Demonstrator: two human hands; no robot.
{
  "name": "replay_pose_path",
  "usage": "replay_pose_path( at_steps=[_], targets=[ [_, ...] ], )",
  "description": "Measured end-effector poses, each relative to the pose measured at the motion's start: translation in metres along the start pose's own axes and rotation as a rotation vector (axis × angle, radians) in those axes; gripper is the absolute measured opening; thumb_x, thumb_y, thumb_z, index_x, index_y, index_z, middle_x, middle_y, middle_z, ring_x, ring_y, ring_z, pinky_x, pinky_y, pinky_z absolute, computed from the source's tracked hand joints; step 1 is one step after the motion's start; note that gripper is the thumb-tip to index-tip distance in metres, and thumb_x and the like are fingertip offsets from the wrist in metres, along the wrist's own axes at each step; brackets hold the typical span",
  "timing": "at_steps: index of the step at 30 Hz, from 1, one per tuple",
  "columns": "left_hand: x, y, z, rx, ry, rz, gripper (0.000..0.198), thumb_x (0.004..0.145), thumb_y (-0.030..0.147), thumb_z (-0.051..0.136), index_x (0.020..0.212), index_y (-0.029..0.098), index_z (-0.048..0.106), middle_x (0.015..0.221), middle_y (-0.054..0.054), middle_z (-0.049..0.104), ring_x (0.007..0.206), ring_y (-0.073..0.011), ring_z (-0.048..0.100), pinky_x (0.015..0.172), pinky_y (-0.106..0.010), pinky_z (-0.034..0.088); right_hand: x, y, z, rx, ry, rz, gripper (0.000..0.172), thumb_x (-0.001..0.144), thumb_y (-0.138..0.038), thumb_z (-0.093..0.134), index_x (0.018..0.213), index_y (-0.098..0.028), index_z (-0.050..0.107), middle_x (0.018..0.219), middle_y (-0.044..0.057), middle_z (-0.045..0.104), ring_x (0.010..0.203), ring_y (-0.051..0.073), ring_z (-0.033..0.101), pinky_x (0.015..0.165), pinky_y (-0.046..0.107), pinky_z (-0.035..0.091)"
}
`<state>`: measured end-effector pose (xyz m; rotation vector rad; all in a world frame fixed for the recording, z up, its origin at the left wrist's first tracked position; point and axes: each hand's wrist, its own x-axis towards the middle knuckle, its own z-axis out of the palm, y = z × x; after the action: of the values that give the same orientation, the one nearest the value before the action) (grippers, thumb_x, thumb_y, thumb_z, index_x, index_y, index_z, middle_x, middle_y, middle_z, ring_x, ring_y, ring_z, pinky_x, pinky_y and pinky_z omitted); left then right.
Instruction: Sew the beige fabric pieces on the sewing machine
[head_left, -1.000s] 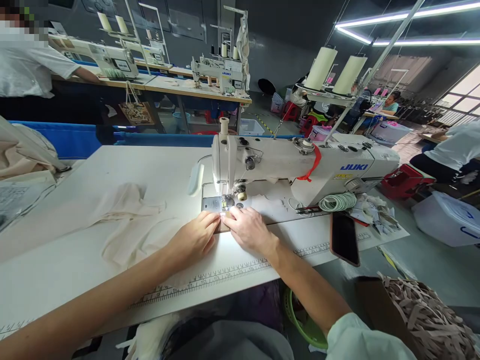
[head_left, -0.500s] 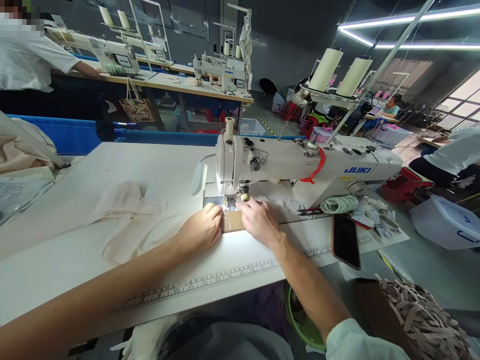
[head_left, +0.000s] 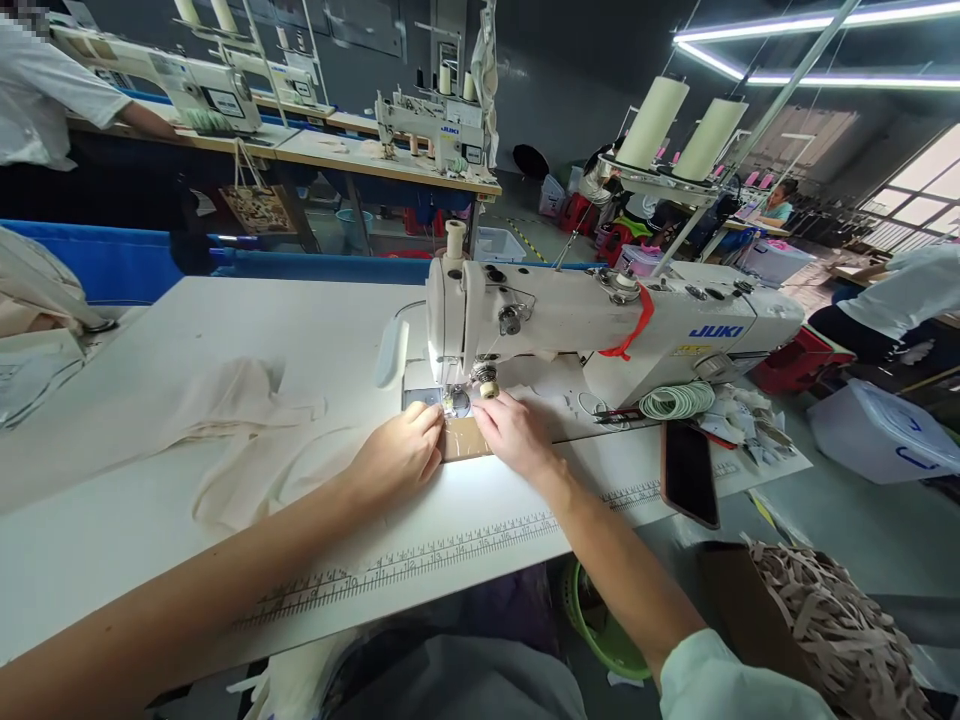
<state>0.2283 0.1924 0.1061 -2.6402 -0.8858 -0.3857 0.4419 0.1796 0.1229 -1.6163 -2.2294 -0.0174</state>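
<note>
A small tan fabric piece (head_left: 463, 438) lies flat on the bed of a white JUKI sewing machine (head_left: 592, 320), just in front of the needle. My left hand (head_left: 401, 452) presses its left edge with curled fingers. My right hand (head_left: 514, 432) holds its right edge, fingertips close to the presser foot. Both hands touch the piece from either side.
Cream fabric (head_left: 247, 440) lies spread on the white table (head_left: 150, 540) to the left. A black phone (head_left: 686, 472), a coil of pale green rings (head_left: 675, 402) and scraps sit at right. A box of tan strips (head_left: 832, 620) stands lower right. People work at other machines behind.
The tan piece has slid forward toward the needle and shows more between my hands. My right hand moved up beside the presser foot.
</note>
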Motion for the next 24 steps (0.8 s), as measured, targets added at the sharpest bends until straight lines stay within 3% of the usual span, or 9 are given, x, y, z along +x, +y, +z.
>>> replay_pose_path(
  at_steps=[6,13,20,24],
  targets=[
    [0.002,-0.002,0.001,0.001,0.026,0.010,0.026,0.094,0.009,0.048,0.091,0.008,0.075,0.103,-0.018,0.072,0.086,-0.0263,0.060,0.071,-0.036,0.056,0.017,0.002,-0.003,0.092,0.028,0.194,0.031,0.108,-0.030,0.050,0.090,-0.020,0.073,0.088,0.006,0.078,0.076,0.016,0.065,0.064,0.027,0.031],
    [0.003,-0.006,0.004,-0.030,0.090,0.001,0.025,0.093,0.008,0.049,0.088,0.009,0.074,0.103,-0.017,0.073,0.086,-0.0258,0.061,0.068,-0.035,0.056,0.010,0.002,-0.006,0.069,0.070,0.187,0.031,0.108,-0.033,0.051,0.090,-0.021,0.074,0.088,0.006,0.079,0.079,0.016,0.066,0.064,0.026,0.029],
    [0.004,-0.011,0.008,-0.097,0.044,-0.042,0.023,0.092,0.005,0.051,0.091,0.011,0.073,0.107,-0.017,0.072,0.091,-0.0258,0.063,0.073,-0.035,0.057,0.020,0.003,-0.006,0.002,0.009,0.274,0.031,0.106,-0.036,0.056,0.085,-0.021,0.074,0.087,0.006,0.080,0.072,0.016,0.064,0.061,0.028,0.024],
    [0.005,-0.012,0.009,-0.139,0.010,-0.064,0.027,0.091,0.005,0.048,0.095,0.012,0.074,0.112,-0.017,0.073,0.094,-0.0268,0.065,0.076,-0.037,0.059,0.015,0.008,-0.004,-0.004,0.040,0.235,0.035,0.107,-0.039,0.054,0.083,-0.021,0.074,0.080,0.005,0.078,0.070,0.015,0.063,0.060,0.029,0.024]
  ],
)
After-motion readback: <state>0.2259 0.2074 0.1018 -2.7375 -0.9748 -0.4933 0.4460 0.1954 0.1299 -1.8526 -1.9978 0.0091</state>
